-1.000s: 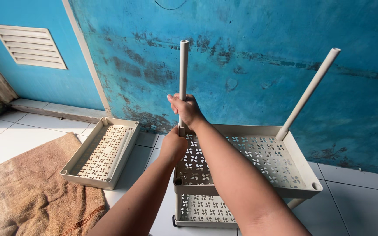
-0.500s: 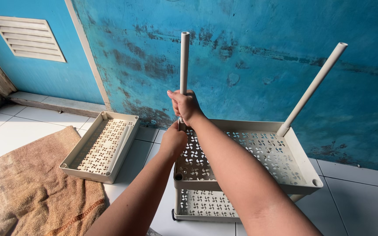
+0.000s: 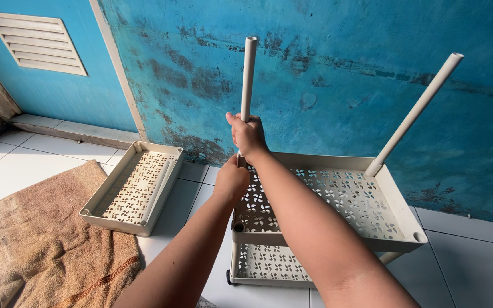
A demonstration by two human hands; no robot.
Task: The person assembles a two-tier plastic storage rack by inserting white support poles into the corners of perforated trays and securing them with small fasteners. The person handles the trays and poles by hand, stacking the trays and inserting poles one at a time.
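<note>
1. Right against the blue wall [image 3: 326, 68], a beige rack [image 3: 338, 199] of 2 perforated shelves stands on the white tiled floor [image 3: 47, 165].
2. A brown towel [image 3: 47, 245] lies left, with a loose shelf tray [image 3: 135, 185] just beside it.
3. An upright tube [image 3: 249, 74] rises from the rack's near-left corner; another tube [image 3: 415, 111] leans at the far right.
4. The right hand [image 3: 247, 134] is closed around the upright tube.
5. The left hand [image 3: 232, 178] is curled at its base.

cream pole [image 3: 248, 77] | upright | rear-left corner of perforated tray [image 3: 338, 197]
</note>
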